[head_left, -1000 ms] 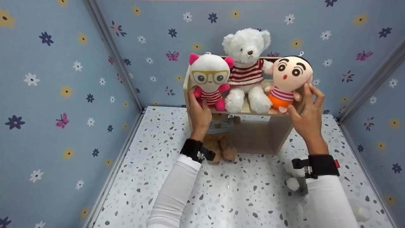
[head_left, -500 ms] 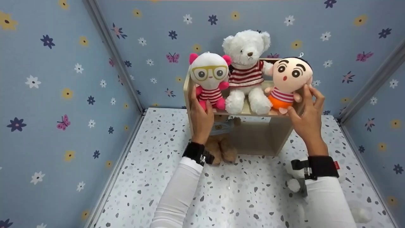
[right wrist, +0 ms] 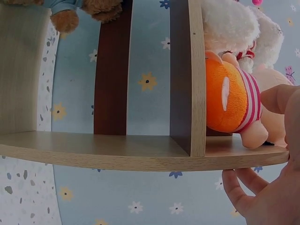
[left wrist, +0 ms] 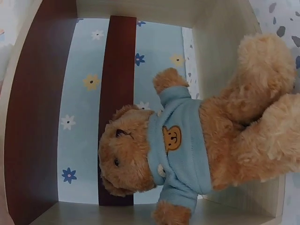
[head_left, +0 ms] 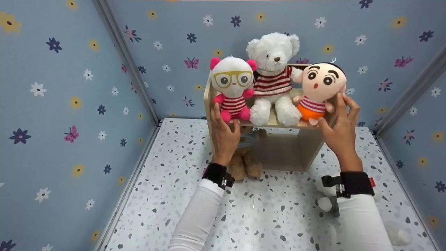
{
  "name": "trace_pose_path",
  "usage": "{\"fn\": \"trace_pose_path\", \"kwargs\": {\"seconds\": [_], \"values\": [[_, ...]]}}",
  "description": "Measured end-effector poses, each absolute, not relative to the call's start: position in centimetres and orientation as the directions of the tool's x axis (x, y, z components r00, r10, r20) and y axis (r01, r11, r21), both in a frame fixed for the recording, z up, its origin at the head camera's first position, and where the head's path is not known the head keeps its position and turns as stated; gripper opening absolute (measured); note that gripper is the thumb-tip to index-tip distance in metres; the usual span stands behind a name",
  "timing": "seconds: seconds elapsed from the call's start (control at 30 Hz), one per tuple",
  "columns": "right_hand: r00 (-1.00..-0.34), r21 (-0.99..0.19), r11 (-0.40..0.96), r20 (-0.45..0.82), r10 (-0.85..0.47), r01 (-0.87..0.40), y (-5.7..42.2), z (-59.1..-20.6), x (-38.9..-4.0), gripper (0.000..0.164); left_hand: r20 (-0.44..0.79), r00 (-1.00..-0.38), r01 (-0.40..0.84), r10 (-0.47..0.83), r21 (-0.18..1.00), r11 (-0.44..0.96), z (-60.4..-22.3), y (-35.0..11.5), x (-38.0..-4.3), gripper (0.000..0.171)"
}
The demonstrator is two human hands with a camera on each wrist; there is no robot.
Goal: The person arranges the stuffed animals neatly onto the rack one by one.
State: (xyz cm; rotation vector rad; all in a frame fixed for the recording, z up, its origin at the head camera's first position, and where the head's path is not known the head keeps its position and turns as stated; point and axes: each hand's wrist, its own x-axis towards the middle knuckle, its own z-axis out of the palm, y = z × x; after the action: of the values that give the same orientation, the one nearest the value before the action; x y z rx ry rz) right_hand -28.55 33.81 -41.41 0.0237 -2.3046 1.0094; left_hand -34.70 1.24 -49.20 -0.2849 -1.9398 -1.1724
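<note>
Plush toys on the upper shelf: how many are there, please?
3: the pink and white toy on the left, the white bear in the middle, the doll in orange shorts on the right.

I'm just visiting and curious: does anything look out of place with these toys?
The boy doll leans sideways beside the upright white bear. A white-and-grey plush looks stray, down on the speckled surface, partly hidden by the right sleeve, while other toys occupy the shelf.
</note>
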Motion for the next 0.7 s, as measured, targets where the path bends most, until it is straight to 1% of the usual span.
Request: {"fn": "trace_pose_path", "kwargs": {"seconds": [0.17,0.37,0.7], "values": [[-0.806,-0.667,0.696,0.551,0.218,-0.267,33.9,-41.5,-28.5,0.083,0.753,-0.626,0.555,-0.204,0.614,0.562,-49.5,1.3,-34.4,0.085],[-0.8,-0.658,0.7,0.562,0.211,-0.277,34.1,-41.6,-28.5,0.081,0.781,-0.593,0.532,-0.198,0.564,0.632,-49.9,1.3,-34.2,0.082],[-0.817,-0.664,0.702,0.537,0.209,-0.257,34.0,-41.5,-28.4,0.082,0.787,-0.586,0.476,-0.194,0.528,0.703,-50.3,0.9,-33.4,0.092]]}}
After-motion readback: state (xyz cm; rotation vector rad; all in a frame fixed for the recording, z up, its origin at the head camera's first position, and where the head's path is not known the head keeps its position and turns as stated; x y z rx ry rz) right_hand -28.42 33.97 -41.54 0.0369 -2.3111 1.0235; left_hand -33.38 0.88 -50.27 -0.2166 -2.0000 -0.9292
